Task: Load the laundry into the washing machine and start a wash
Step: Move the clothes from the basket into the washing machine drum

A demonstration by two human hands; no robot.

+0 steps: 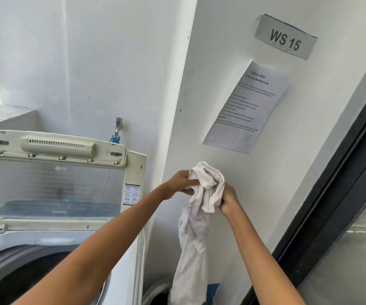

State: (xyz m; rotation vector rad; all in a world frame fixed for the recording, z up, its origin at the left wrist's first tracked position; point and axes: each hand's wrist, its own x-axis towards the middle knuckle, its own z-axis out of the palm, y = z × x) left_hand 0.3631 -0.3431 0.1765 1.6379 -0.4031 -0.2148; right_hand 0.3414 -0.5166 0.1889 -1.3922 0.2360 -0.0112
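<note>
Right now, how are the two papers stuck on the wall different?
The small sign sits higher up; the big sheet hangs below it. The small sign is a grey strip with only large letters, "WS 15"; the big sheet is white and full of tiny lines of print, too blurry to read. The small sign is wider than tall; the big sheet is taller than wide. Both are paper, stuck on the same white wall.

White garment (196, 227): soft, matt, creased cloth. Washing machine (120, 256): smooth white casing, its raised lid (54, 183) of yellowed cream plastic around a glossy transparent pane. Tap (118, 126): shiny metal; wall (111, 62): matt white paint; notice (247, 106) and sign (285, 37): thin paper.
</note>
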